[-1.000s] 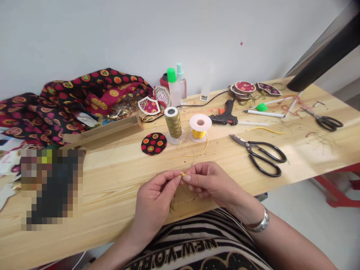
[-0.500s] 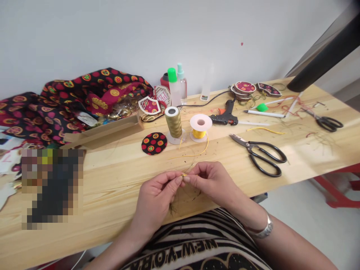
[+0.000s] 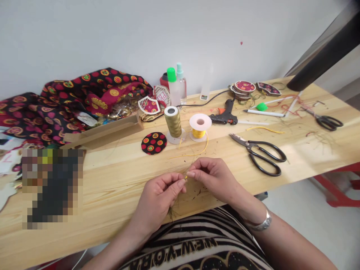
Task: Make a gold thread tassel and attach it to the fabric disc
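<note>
My left hand [image 3: 164, 193] pinches a short bit of yellow cord [image 3: 186, 177] between thumb and forefinger, just above the table's front edge. Close against it, my right hand [image 3: 212, 178] is closed too, thumb and forefinger pressed together at the cord's other side; the fingers hide most of it. Fine dark green threads [image 3: 171, 214] hang below my left hand. Beyond my hands stand a spool of yellow cord [image 3: 200, 123] with a loose tail and a cone of olive thread [image 3: 173, 125]. A round patterned fabric piece [image 3: 153, 143] lies left of them.
Black-handled scissors [image 3: 264, 155] lie to the right, with smaller scissors [image 3: 327, 120] farther off. Behind are a glue gun [image 3: 225, 116], bottles [image 3: 173, 90] and stacked ornaments [image 3: 244, 90]. Patterned cloth [image 3: 56, 101] and a cardboard box [image 3: 107, 131] occupy the left. A black post [image 3: 323, 52] rises at right.
My right fingertips have moved slightly up and apart from my left ones, and the small yellow bit between them now shows more upright. My left hand has shifted slightly right.
</note>
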